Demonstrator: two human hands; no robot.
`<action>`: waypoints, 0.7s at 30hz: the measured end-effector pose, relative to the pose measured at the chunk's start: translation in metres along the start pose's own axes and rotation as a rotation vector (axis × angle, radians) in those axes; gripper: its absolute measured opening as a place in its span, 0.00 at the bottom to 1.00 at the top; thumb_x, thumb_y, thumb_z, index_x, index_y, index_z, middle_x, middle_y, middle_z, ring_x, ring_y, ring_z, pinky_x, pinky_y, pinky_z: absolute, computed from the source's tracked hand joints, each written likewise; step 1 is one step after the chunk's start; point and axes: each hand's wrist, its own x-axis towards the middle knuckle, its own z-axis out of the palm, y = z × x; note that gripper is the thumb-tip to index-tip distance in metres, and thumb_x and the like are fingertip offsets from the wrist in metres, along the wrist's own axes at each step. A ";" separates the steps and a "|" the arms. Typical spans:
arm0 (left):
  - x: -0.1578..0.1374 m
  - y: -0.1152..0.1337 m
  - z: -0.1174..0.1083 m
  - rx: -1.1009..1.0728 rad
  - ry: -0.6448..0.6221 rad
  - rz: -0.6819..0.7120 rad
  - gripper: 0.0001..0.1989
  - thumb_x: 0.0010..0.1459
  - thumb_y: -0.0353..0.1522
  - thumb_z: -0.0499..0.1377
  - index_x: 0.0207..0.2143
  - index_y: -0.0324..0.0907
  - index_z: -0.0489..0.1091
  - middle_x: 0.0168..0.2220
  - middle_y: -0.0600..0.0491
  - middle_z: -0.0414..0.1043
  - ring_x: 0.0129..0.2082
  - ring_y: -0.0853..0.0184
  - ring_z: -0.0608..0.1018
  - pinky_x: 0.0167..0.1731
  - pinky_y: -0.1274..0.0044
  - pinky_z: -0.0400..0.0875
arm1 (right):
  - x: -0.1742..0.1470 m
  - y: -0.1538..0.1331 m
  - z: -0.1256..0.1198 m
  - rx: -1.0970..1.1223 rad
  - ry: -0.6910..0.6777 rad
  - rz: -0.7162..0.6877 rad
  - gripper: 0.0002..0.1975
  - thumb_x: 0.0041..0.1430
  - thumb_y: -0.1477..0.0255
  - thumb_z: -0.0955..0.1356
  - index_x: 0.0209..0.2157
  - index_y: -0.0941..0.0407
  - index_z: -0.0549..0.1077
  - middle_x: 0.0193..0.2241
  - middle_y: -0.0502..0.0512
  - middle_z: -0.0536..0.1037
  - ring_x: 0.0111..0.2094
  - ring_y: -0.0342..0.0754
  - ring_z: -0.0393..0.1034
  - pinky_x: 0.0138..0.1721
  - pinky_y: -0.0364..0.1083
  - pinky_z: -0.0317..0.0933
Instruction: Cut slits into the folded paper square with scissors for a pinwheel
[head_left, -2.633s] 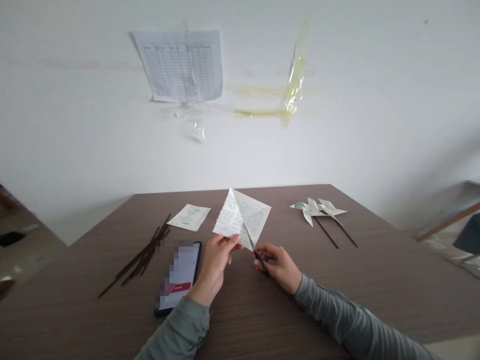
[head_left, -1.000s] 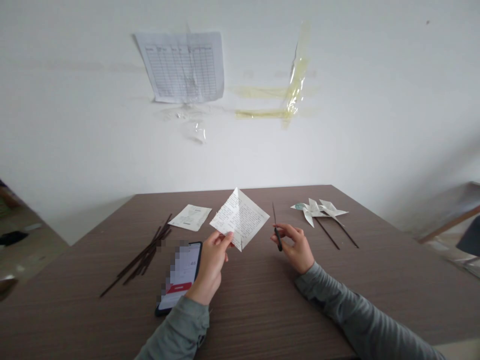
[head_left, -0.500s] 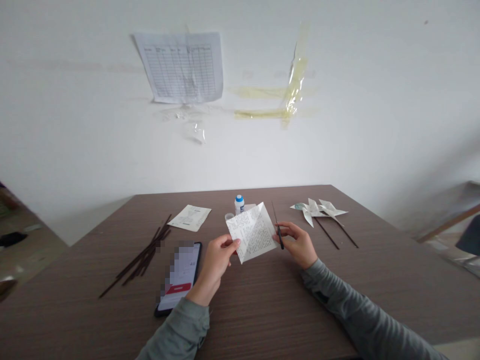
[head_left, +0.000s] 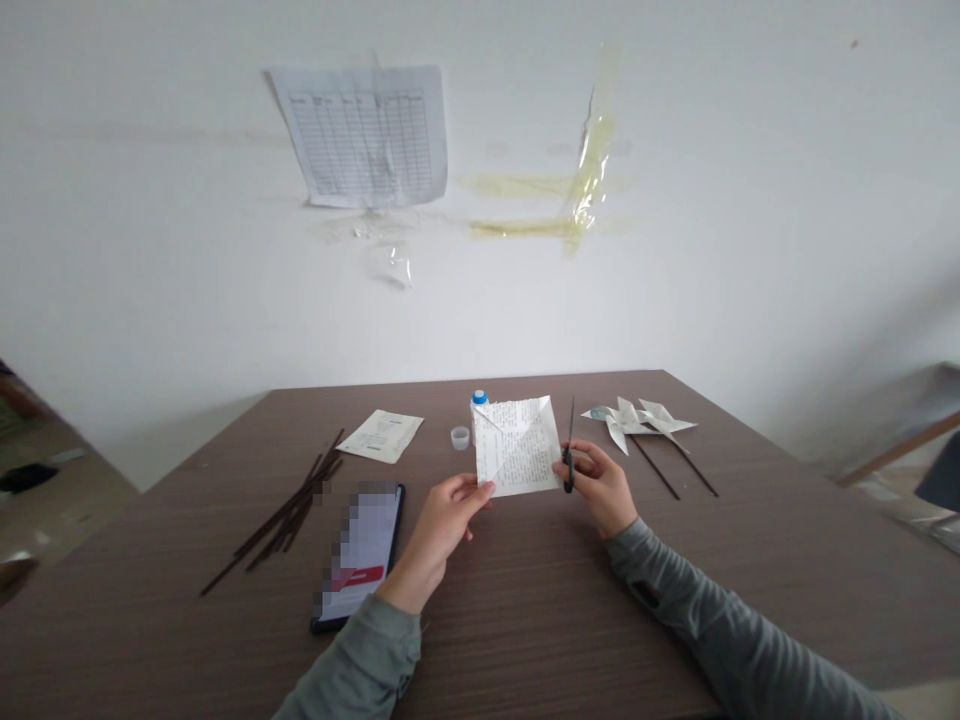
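A square sheet of printed paper (head_left: 517,447) with diagonal creases is held upright over the brown table (head_left: 525,620). My left hand (head_left: 448,517) pinches its lower left corner. My right hand (head_left: 600,487) touches its lower right edge while gripping small scissors (head_left: 570,455), whose blades point straight up and look closed. A glue bottle with a blue cap (head_left: 478,402) stands just behind the paper, partly hidden, with a loose white cap (head_left: 460,437) to its left.
A phone (head_left: 358,555) lies by my left wrist. A bundle of dark sticks (head_left: 289,510) rests further left, a folded paper slip (head_left: 388,434) behind it. Two paper pinwheels on sticks (head_left: 645,425) lie at the right. A wall closes the table's far edge.
The scissors left the paper and swung upright. The sheet was turned from a diamond to a square and shifted right, with my right hand now touching its edge. The glue bottle came into sight.
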 end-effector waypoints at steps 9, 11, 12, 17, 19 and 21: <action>0.002 0.003 -0.003 0.051 -0.013 0.091 0.15 0.50 0.42 0.83 0.26 0.46 0.83 0.26 0.50 0.84 0.30 0.58 0.88 0.18 0.81 0.58 | -0.005 -0.002 0.000 -0.131 -0.123 -0.061 0.34 0.46 0.45 0.91 0.47 0.48 0.85 0.28 0.50 0.86 0.32 0.57 0.80 0.38 0.55 0.76; 0.002 0.005 -0.005 0.091 -0.001 0.102 0.15 0.52 0.40 0.82 0.24 0.46 0.81 0.24 0.51 0.82 0.28 0.59 0.86 0.18 0.81 0.58 | -0.006 -0.003 -0.001 -0.184 -0.135 -0.099 0.32 0.49 0.46 0.90 0.47 0.48 0.85 0.29 0.50 0.86 0.34 0.58 0.83 0.41 0.57 0.78; 0.002 0.006 -0.006 0.109 0.004 0.103 0.15 0.53 0.39 0.81 0.24 0.46 0.81 0.23 0.51 0.82 0.27 0.59 0.86 0.17 0.81 0.59 | -0.006 -0.004 -0.002 -0.204 -0.138 -0.112 0.31 0.50 0.47 0.90 0.47 0.48 0.85 0.30 0.51 0.87 0.36 0.59 0.84 0.43 0.58 0.80; 0.003 0.008 -0.009 0.174 0.018 0.085 0.11 0.53 0.37 0.80 0.25 0.47 0.82 0.22 0.52 0.80 0.24 0.62 0.80 0.17 0.80 0.58 | -0.004 -0.010 -0.005 -0.260 -0.188 -0.101 0.28 0.51 0.51 0.88 0.47 0.49 0.86 0.31 0.52 0.89 0.37 0.60 0.86 0.47 0.59 0.81; 0.004 0.007 -0.010 0.189 0.017 0.092 0.12 0.54 0.37 0.80 0.24 0.47 0.82 0.21 0.53 0.79 0.22 0.64 0.76 0.16 0.80 0.58 | -0.005 -0.012 -0.005 -0.272 -0.227 -0.075 0.27 0.51 0.52 0.88 0.47 0.49 0.86 0.30 0.51 0.88 0.36 0.60 0.86 0.47 0.58 0.80; 0.006 0.006 -0.011 0.185 0.030 0.113 0.14 0.54 0.39 0.81 0.24 0.46 0.81 0.22 0.54 0.79 0.20 0.66 0.72 0.17 0.80 0.59 | -0.006 -0.013 -0.003 -0.270 -0.252 -0.053 0.27 0.50 0.52 0.88 0.46 0.49 0.86 0.29 0.50 0.87 0.35 0.59 0.85 0.46 0.58 0.79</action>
